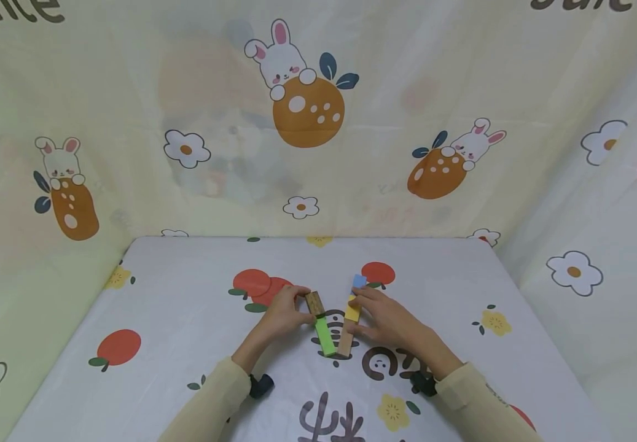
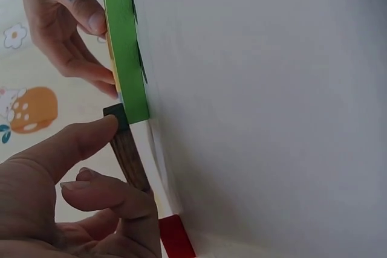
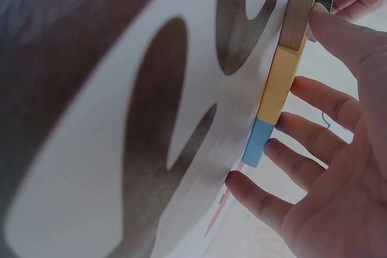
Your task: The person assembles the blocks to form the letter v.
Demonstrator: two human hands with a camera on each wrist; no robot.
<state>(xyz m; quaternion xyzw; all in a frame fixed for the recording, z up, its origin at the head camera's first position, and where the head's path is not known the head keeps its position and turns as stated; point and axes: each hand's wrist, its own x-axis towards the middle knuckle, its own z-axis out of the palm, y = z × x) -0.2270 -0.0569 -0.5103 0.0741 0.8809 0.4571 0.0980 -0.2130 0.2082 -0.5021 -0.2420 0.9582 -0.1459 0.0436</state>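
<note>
My left hand [image 1: 285, 314] pinches a dark brown wooden block [image 1: 315, 304] by its ends, the thumb on its dark green end face. A light green block [image 1: 325, 336] lies just nearer than that block. In the left wrist view, a white block [image 2: 154, 161] and a red piece [image 2: 176, 237] show beside and beyond the held block. My right hand [image 1: 392, 316] rests its fairly straight fingers along the outer side of a row: a blue block [image 1: 359, 281], a yellow block [image 1: 352, 312] and a tan block [image 1: 346, 341]. The two rows form a V, meeting at their near ends.
The white tablecloth [image 1: 180, 325] has printed apples, flowers and dark lettering. A patterned curtain [image 1: 230, 184] hangs behind the table's far edge, with more at the sides. Dark wrist devices sit at the left wrist [image 1: 261, 386] and right wrist [image 1: 423, 383].
</note>
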